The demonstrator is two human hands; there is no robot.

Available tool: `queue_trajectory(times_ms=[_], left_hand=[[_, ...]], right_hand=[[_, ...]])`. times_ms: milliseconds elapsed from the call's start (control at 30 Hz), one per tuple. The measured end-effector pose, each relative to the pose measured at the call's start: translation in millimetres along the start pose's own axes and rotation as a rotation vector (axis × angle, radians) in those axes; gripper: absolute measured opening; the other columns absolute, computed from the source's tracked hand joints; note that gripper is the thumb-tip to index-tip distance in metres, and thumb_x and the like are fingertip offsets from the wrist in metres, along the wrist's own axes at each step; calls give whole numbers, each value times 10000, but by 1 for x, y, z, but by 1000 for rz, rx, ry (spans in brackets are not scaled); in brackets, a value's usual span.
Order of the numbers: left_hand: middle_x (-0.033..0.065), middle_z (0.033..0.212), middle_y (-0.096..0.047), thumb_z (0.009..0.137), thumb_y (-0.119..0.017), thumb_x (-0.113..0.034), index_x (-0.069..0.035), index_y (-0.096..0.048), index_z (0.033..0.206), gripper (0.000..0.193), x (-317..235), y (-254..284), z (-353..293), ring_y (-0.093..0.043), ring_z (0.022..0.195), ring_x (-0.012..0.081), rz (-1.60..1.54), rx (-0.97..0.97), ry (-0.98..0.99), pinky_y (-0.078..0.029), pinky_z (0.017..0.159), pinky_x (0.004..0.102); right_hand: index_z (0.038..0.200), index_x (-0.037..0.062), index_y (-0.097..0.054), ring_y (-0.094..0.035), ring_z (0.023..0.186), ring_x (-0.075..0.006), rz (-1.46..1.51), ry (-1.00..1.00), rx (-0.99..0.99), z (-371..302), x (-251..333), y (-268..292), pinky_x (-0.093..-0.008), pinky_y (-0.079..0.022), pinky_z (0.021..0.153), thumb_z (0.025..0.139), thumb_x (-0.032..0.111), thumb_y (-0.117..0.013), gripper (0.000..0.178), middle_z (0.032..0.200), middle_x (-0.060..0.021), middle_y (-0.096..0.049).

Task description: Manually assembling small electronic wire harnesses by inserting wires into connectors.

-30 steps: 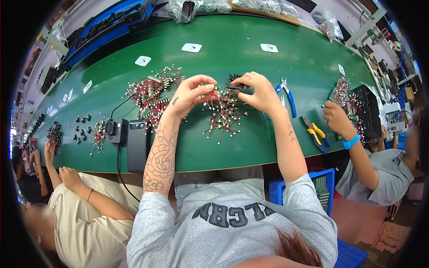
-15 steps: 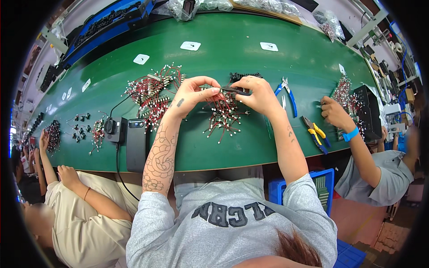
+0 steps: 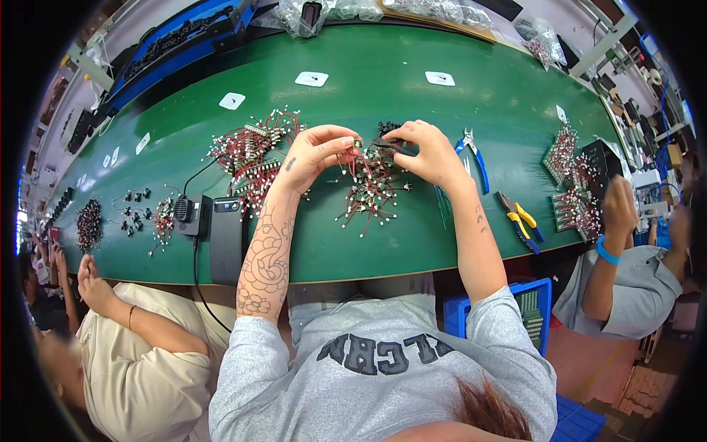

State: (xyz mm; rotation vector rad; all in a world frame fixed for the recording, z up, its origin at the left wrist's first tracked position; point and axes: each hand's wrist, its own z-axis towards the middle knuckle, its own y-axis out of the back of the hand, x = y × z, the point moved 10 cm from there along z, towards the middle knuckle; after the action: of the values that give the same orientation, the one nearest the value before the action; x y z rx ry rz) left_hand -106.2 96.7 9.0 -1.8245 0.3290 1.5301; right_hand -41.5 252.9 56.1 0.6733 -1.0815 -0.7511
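Note:
Above the bench, my left hand [image 3: 322, 156] pinches a small part with red wires [image 3: 359, 146] between thumb and fingers. My right hand [image 3: 426, 153] grips a dark, slim tool like tweezers [image 3: 388, 144], its two arms apart near that part. Below both hands lies a pile of red-wired leads with white connector ends [image 3: 366, 193]. Just behind my right hand sits a cluster of small black parts [image 3: 388, 127], partly covered by the fingers. My fingertips hide much of the held part.
Blue-handled cutters [image 3: 477, 163] and yellow-and-blue pliers [image 3: 520, 221] lie to the right. At left are a larger red-wired pile [image 3: 254, 151], a black device [image 3: 191, 214] and a power bank [image 3: 226, 239]. Co-workers sit on both sides. A blue crate [image 3: 543, 309] stands below the bench edge.
The dark tool's arms now show apart, and its tip has drawn slightly back from my left fingers. The right co-worker's hand has lifted off the wired boards; the left co-worker's hands have drawn back.

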Motion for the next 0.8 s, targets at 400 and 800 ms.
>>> queue_trajectory(times_ms=[400, 800], left_hand=[[66, 863, -702, 874, -698, -79, -3, -698, 1004, 151, 1, -4, -1, -655, 771, 108, 196, -18, -8, -547, 738, 212], [54, 838, -680, 882, -686, -75, -7, -680, 965, 108, 0, -17, -4, -650, 758, 117, 210, 95, 0, -539, 721, 220]], right_hand=[[987, 109, -736, -604, 868, -220, -52, 82, -82, 0, 17, 0, -314, -470, 845, 722, 139, -702, 269, 934, -30, -687], [906, 47, -759, -586, 641, -194, 208, -72, 63, -2, -2, -9, -290, -470, 614, 738, 140, -711, 198, 812, -36, -719]])
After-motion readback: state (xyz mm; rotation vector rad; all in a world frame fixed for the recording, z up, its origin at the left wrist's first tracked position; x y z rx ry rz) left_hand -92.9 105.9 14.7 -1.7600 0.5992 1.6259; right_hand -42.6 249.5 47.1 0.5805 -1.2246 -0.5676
